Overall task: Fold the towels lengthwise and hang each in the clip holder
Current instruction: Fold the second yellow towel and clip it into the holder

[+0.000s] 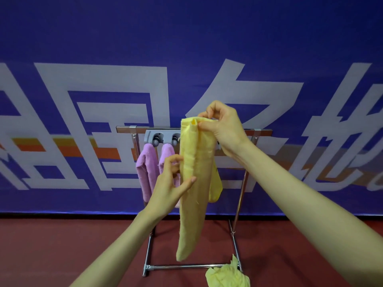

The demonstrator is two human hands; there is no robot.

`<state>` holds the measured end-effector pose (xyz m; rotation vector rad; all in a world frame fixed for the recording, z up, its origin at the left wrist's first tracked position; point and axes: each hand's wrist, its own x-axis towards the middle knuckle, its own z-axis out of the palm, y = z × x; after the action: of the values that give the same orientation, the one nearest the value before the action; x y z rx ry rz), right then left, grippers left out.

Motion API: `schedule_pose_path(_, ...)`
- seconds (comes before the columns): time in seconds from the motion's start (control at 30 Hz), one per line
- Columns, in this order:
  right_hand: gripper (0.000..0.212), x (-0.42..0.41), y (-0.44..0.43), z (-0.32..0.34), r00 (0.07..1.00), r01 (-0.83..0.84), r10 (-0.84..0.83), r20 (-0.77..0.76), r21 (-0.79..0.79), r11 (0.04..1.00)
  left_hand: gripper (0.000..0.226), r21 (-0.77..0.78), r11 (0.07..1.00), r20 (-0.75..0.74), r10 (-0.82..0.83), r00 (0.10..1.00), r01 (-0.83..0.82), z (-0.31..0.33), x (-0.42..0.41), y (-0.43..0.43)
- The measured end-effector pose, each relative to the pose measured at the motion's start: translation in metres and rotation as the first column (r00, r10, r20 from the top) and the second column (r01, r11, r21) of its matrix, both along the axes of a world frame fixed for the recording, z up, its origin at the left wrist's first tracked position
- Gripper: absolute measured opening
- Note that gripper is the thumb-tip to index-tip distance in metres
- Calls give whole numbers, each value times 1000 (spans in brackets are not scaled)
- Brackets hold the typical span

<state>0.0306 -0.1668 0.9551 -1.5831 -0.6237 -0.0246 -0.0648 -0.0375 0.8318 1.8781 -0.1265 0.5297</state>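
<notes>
Fingertips of my right hand are pinching the top edge of the yellow towel; my left hand is pinching its left edge lower down. It is hanging long axis upright, just near of the clip holder and pink towels.

Lettering in front of you: big white Chinese characters on the blue banner, and nothing else you can read.

You face four angular, stylised signs in a row across that banner. The first character is cut by the left edge. The second character is a boxed form that looks like 国. The third character has its foot covered by your right hand and the yellow towel it pinches, so you cannot read it. The fourth character, perhaps 地, runs off the right edge.
</notes>
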Motion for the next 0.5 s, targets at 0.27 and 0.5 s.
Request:
schedule_pose_path(0.27,35,7,1,11,999,5,0,-54,91,996,7,65,995,-229,-56,972,72,-17,19,1)
schedule_pose_path(0.5,35,22,-9,24,988,147,-137,-77,148,978,53,52,969,-589,-164,791,240,-78,20,11)
